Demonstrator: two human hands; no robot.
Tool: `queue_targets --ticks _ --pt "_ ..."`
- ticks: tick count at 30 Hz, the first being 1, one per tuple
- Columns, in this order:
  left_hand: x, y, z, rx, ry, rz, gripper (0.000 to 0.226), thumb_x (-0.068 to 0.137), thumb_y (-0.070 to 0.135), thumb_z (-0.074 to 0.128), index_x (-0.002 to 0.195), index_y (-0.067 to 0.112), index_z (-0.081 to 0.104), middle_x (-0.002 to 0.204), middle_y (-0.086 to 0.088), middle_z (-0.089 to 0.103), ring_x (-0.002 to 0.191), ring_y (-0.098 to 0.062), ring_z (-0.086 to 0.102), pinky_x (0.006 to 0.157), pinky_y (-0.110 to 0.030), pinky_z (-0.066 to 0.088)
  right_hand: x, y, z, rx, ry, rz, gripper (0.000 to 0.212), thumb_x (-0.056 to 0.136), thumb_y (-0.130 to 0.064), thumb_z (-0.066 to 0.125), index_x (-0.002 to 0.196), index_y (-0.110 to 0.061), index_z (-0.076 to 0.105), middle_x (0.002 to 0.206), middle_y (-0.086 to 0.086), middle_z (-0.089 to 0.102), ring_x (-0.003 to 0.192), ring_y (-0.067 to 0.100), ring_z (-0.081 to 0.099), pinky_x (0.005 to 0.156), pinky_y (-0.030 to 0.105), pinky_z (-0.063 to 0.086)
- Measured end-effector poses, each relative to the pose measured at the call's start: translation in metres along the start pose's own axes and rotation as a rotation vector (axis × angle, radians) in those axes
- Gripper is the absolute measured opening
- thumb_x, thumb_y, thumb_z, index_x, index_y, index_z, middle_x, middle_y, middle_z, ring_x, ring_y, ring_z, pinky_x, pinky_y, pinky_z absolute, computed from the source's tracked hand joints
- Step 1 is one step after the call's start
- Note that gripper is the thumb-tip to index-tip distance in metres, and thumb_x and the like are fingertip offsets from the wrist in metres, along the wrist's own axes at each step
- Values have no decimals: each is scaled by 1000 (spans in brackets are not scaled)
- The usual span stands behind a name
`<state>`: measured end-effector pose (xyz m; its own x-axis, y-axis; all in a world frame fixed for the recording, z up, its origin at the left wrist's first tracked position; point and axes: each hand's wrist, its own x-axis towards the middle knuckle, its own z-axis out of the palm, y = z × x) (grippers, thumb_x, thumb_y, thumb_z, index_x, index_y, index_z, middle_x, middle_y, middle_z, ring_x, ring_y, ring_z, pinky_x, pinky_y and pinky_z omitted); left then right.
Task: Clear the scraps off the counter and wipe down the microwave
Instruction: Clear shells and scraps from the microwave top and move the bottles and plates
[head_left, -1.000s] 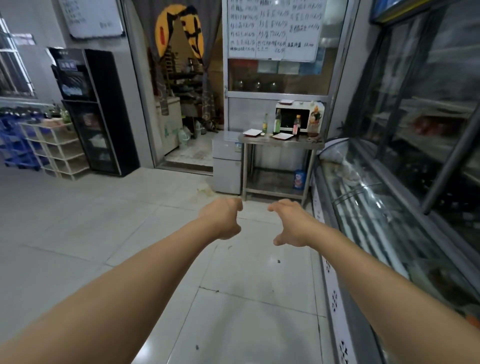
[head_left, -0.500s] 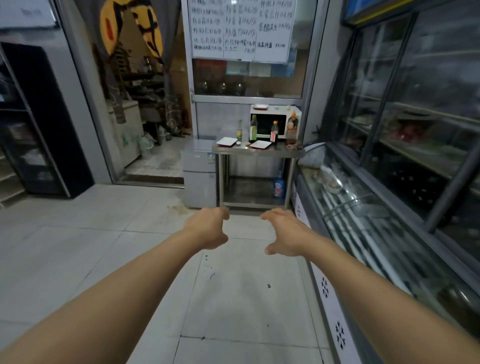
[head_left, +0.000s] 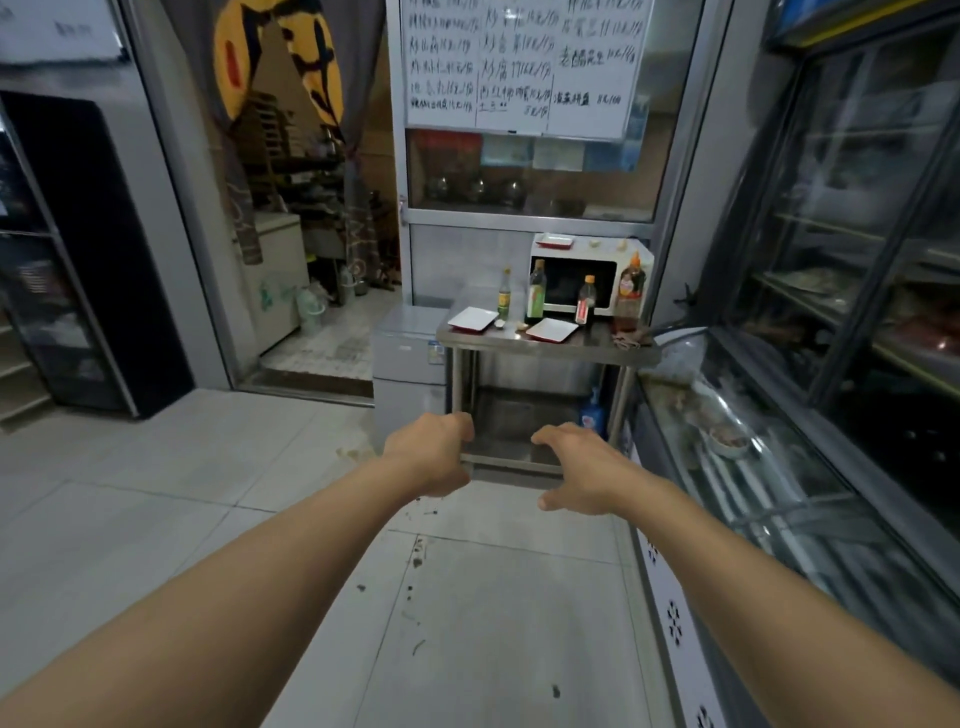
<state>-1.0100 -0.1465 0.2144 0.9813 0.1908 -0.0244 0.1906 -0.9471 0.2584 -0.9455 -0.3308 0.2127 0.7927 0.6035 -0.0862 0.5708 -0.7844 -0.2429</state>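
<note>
A white microwave (head_left: 571, 280) stands at the back of a steel counter (head_left: 545, 351) straight ahead, a few steps away. Several bottles, two white square plates (head_left: 471, 318) (head_left: 551, 329) and small pale scraps (head_left: 521, 326) lie on the counter in front of it. A brownish cloth (head_left: 631, 340) sits at the counter's right edge. A red-rimmed tray (head_left: 555, 240) and small bits rest on the microwave's top. My left hand (head_left: 431, 449) and my right hand (head_left: 576, 467) are stretched out in front of me over the floor, fingers loosely curled, holding nothing.
A glass display case (head_left: 769, 499) runs along the right. A small grey fridge (head_left: 408, 364) stands left of the counter, beside an open doorway with a curtain. A blue bottle (head_left: 592, 413) sits under the counter. A dark cabinet (head_left: 78, 260) is at the left.
I have walked closer to the counter, which now looks larger and more central. Both hands stay stretched out ahead in the same loose pose.
</note>
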Motion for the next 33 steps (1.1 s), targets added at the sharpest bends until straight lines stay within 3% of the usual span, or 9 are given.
queue_targets --ticks 6,12,23,28,33 --pt "102 -9 -3 -11 -15 14 52 82 20 66 129 25 44 126 -3 55 109 -23 55 79 -32 47 95 35 -14 18 44 4 76 78 -30 73 142 -24 32 143 3 36 131 24 36 104 38 40" --pt "226 -25 -9 -22 -32 86 52 81 20 66 129 24 45 125 -5 54 108 -24 55 90 -40 51 199 73 -32 12 63 74 72 76 -28 74 138 -24 37 136 4 41 122 24 45 96 38 45" --pt "440 -58 -29 10 -53 183 50 80 24 68 126 23 49 119 -4 57 106 -22 56 91 -39 51 364 135 -65 65 95 237 60 77 -32 72 130 -21 45 130 5 46 116 23 47 87 30 39" --pt "509 -67 -18 3 -75 197 53 80 27 69 128 24 48 124 -3 56 110 -21 55 92 -39 50 434 158 -71 91 86 261 69 79 -31 71 139 -19 39 140 5 43 126 23 43 97 32 39" --pt "581 -72 -12 24 -64 158 48 79 27 69 123 24 49 121 -3 58 106 -21 56 89 -38 51 517 186 -75 94 64 188 67 80 -31 70 138 -19 38 135 7 42 121 25 45 95 35 44"
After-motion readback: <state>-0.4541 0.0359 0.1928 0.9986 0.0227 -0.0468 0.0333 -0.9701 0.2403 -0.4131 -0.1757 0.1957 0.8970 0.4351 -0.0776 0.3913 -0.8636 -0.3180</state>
